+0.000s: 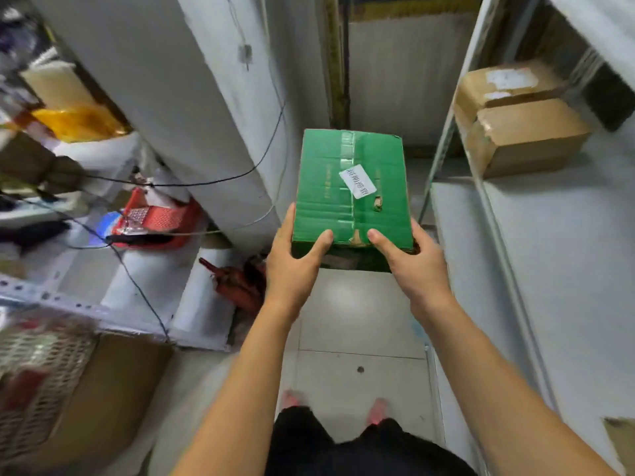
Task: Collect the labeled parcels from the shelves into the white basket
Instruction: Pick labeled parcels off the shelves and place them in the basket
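A green cardboard parcel [350,187] with clear tape and a small white label hangs in front of me over the aisle floor. My left hand [292,259] grips its near left corner, thumb on top. My right hand [412,266] grips the near right corner the same way. Two brown cardboard parcels [515,118] with white labels sit stacked on the grey shelf [567,218] at the right. A white mesh basket [37,372] shows blurred at the lower left, holding red-and-white items.
A wide grey pillar [192,108] stands left of the parcel, with black cables hanging across it. The left shelving [144,280] holds a red basket [161,218], yellow bags and clutter. A red tool [237,286] lies on the floor. A brown box [113,389] stands beside the mesh basket.
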